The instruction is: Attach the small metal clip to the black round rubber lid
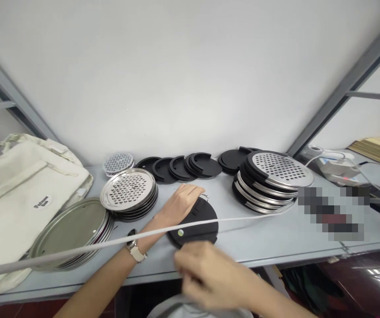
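A black disc with a small round sticker lies on the grey table in front of me. My left hand is closed over its far edge, beside a small shiny metal piece; the fingertips are partly hidden. Over the near edge of the disc is my right hand, blurred, its fingers curled in; whatever they may hold is hidden. Left of the disc stands a stack of perforated metal discs and dark discs. To the right rises a taller stack of perforated discs with black rims.
Several black rimmed discs lie along the wall. Green-grey round trays and a cream bag are at left. A pale cable crosses the view. Metal posts frame the table; a white device stands at right.
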`<action>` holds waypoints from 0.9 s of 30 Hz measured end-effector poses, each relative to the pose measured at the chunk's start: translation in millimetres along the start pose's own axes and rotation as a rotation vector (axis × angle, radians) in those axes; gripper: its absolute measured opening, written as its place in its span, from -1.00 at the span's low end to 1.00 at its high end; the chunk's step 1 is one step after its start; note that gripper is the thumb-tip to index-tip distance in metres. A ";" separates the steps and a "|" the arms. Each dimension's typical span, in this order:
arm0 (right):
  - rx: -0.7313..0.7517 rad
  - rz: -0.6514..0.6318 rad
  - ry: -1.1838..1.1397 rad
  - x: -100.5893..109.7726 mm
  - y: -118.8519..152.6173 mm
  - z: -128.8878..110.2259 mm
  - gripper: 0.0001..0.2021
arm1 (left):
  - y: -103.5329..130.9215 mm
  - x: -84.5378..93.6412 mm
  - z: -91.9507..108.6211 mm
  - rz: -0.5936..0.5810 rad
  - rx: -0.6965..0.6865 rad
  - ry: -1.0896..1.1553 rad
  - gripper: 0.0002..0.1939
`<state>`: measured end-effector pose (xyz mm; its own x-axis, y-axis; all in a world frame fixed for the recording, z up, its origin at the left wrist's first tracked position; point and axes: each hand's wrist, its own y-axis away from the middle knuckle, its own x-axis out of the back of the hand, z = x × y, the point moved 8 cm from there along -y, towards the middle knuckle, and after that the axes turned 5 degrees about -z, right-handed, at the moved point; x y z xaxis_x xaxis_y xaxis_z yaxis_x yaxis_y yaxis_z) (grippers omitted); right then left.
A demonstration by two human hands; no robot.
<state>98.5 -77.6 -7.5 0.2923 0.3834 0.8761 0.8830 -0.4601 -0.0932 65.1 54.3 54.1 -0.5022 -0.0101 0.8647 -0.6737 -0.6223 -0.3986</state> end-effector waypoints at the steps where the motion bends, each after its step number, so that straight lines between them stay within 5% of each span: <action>1: -0.078 0.116 -0.001 30.3 -3.4 21.8 -0.89 | 0.0 1.3 0.6 0.007 -0.006 0.003 -0.77; 4: -0.216 0.462 0.017 89.0 10.1 69.2 -0.89 | -1.3 1.1 -1.8 0.031 -0.002 0.036 -0.79; 8: -0.327 0.624 0.080 104.9 28.9 105.7 -0.89 | -6.2 -5.0 -9.2 0.042 0.042 0.117 -0.84; 19: -0.346 0.485 0.034 104.4 2.9 127.3 -0.89 | -12.5 -18.9 -24.1 0.011 0.106 0.365 -0.88; 23: -0.361 0.508 0.030 102.4 5.9 128.7 -0.89 | -11.3 -19.9 -18.6 -0.020 0.134 0.218 -0.91; 27: -0.394 0.525 0.029 100.6 9.9 136.6 -0.88 | 0.8 -21.1 -24.3 -0.025 0.326 -0.073 -0.79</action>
<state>186.8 65.7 15.1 0.6333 0.0087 0.7738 0.4233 -0.8410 -0.3370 62.0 73.0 28.1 -0.4395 -0.0401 0.8973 -0.4709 -0.8404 -0.2682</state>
